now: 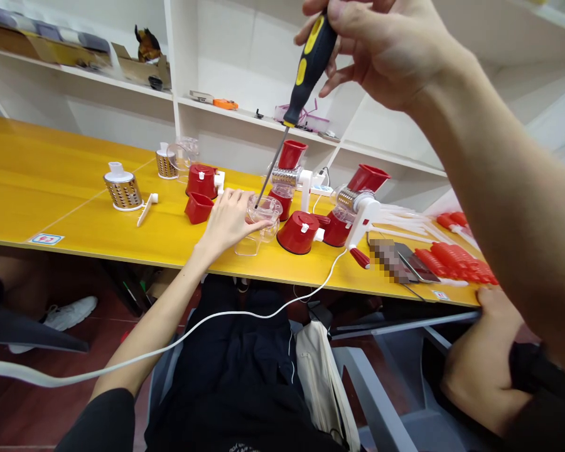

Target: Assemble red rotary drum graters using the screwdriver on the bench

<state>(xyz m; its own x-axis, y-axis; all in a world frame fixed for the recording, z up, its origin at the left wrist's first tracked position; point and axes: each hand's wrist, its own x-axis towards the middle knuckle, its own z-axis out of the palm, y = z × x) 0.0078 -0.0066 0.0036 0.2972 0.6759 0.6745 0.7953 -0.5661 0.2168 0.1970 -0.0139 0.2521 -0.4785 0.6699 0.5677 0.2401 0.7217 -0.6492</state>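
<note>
My right hand [358,47], raised at the top, pinches a screwdriver [311,63] by the end of its black and yellow handle. The shaft slants down to the left, and its tip is at a clear plastic housing [266,210] on the table. Whether the tip touches a screw is too small to tell. My left hand [230,216] grips that housing from the left, thumb along its near side. A red funnel piece [199,208] and a red suction base [202,181] are beside my left hand. Another red base [300,232] stands right of the housing.
Two assembled rotary graters [355,207] stand behind and to the right. Metal grater drums [123,188] and a white crank arm [147,208] lie left. Red handles [452,260] are piled right. A white cable [235,312] crosses in front of me. A person's arm [483,345] is at right.
</note>
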